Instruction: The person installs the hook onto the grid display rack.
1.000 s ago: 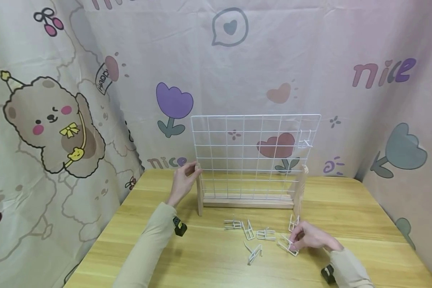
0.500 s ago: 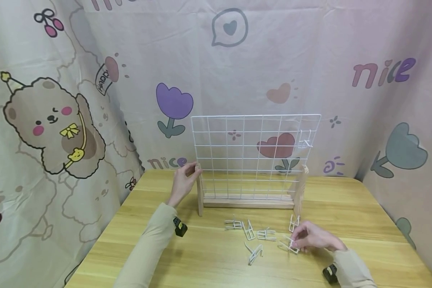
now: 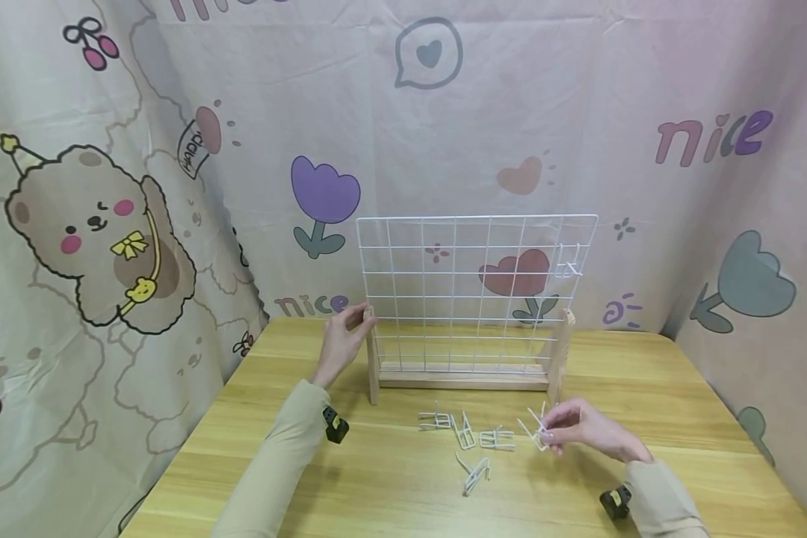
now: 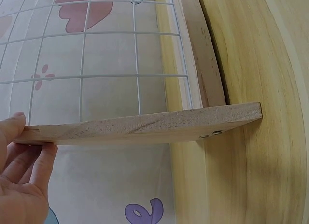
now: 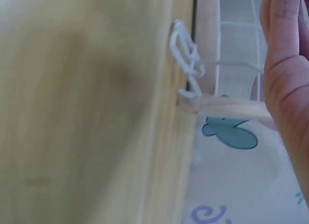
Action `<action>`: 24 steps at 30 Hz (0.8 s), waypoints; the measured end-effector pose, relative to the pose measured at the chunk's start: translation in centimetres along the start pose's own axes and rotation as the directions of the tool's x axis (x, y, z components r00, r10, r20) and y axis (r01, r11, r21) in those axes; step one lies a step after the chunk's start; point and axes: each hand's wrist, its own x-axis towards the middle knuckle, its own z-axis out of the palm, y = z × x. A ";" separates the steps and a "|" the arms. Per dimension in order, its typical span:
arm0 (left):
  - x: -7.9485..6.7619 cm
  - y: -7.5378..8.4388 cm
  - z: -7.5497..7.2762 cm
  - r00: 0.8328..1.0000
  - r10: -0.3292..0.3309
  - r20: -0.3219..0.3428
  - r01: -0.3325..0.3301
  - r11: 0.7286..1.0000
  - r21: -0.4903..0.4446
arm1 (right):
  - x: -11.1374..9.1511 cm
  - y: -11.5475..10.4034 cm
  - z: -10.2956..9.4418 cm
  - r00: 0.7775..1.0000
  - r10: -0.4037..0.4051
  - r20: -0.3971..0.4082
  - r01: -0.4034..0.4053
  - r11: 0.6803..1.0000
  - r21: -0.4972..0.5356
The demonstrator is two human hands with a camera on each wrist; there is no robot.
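- Carried a little farther from us than half a second ago, the held hook [image 3: 536, 436] now shows higher in the head view, our right hand [image 3: 588, 432] moving with it; our left hand [image 3: 341, 345] has kept its place.
- Between our forearms, loose hooks lie scattered on the wooden table [image 3: 403, 515]: an upper-left hook [image 3: 437, 421], a slanted hook [image 3: 465, 432], a flat hook [image 3: 498, 438] and a front hook [image 3: 472, 477].
- Behind them, the beam [image 3: 464, 380] runs along the foot of the white grid [image 3: 471, 297], with the right post [image 3: 560, 355] standing just past our right hand.
- High on the grid's right side hangs one more hook [image 3: 566, 268].
- Thumb and fingers of our right hand pinch the held hook, its prongs jutting up and left past the fingertips, toward the flat hook.
- Near the right post's foot, the right wrist view catches a white hook [image 5: 186, 52]; whether it is the held one, we cannot tell, for our fingertips are cut off there.
- At left, our thumb and fingers grasp the top end of the left post [image 3: 373, 362], thumb on one side, fingers on the other.
- Patterned curtain [image 3: 242, 60] hangs behind the table.
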 end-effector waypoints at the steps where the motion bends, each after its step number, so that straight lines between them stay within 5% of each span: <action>1: 0.0 0.0 0.0 1.000 -0.001 0.000 0.001 1.000 0.001 | 0.2 -0.3 0.0 1.000 -0.012 -0.012 0.011 1.000 -0.010; 13: 0.0 0.1 0.0 1.000 0.001 -0.005 -0.001 1.000 -0.001 | 3.3 -3.5 -0.5 0.988 -0.109 -0.109 0.115 0.992 0.045; 24: -0.1 0.0 0.0 1.000 0.013 -0.011 -0.013 1.000 -0.006 | 7.4 -6.8 -0.5 0.915 -0.214 -0.343 0.252 0.965 0.072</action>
